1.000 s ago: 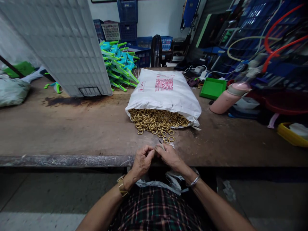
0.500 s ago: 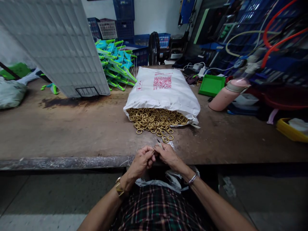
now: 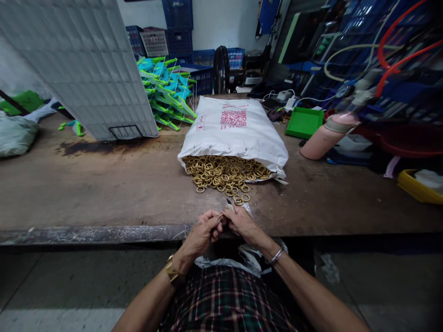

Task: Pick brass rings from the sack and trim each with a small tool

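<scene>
My left hand [image 3: 206, 228] is closed in a pinch at the table's front edge. A small gold-coloured edge shows at its fingertips and looks like a ring, mostly hidden by the fingers. Touching or nearly touching it, my right hand [image 3: 243, 225] is wrapped round a small knife [image 3: 230, 206] with a pale handle and a dark pointed blade sticking up. Just beyond both hands, gold-coloured rings [image 3: 221, 173] spill in a heap from the open mouth of a white sack [image 3: 211, 136] with red print. A few rings lie loose nearest my right hand.
A tall grey-white ribbed panel [image 3: 104, 69] leans at left, beside green and turquoise plastic parts [image 3: 169, 92]. To the right stand a green tray [image 3: 304, 122], a pink bottle [image 3: 320, 140] and a yellow bin [image 3: 417, 186]. Red hoses [image 3: 382, 50] hang above them.
Both hands stay nearly in place, with only a slight shift of the fingers and knife. The sack and ring heap look the same.
</scene>
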### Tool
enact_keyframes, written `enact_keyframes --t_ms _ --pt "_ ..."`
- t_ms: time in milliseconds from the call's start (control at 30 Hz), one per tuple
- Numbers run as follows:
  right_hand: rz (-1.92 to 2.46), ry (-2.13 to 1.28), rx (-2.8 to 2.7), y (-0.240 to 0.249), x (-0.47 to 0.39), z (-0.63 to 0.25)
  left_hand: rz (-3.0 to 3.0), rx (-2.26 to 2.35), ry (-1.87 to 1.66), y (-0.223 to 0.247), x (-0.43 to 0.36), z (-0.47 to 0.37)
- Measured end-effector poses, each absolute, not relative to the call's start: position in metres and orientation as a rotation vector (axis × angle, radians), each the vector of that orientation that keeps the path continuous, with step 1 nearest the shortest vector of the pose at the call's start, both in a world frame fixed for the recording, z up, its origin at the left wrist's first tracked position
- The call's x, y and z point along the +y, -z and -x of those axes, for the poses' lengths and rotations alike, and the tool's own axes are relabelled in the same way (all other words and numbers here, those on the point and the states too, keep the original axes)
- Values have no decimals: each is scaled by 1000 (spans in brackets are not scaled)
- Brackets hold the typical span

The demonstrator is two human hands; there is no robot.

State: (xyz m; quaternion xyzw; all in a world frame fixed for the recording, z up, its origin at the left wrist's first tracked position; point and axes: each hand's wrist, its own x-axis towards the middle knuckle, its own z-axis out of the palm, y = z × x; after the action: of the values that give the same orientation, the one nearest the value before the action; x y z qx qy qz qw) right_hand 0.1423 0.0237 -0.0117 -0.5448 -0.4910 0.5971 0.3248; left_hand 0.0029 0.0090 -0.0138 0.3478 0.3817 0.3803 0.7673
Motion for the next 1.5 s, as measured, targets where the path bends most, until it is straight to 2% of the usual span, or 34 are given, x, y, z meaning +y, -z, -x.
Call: enact_keyframes --t_ms 133,300,633,833,1033,1167,1500 --pt "1529 -1274 -1466 15 24 -144 -753 829 -842 13 7 -3" --pt "1554 -865 -1981 18 14 -145 -810 934 -905 13 7 -3" --pt "1663 -613 -2379 6 8 -139 -985 1104 -958 11 5 -2" --pt "1855 -507 -2380 3 6 -131 -830 1009 -906 7 -2 3" --pt "2029 -385 -2158 7 17 -146 -690 809 -839 -10 -13 6" --pt "2136 -212 -1976 7 27 -163 -514 763 -840 -3 -9 6" --pt "2184 -166 -1995 15 34 -172 -284 672 -858 7 1 12"
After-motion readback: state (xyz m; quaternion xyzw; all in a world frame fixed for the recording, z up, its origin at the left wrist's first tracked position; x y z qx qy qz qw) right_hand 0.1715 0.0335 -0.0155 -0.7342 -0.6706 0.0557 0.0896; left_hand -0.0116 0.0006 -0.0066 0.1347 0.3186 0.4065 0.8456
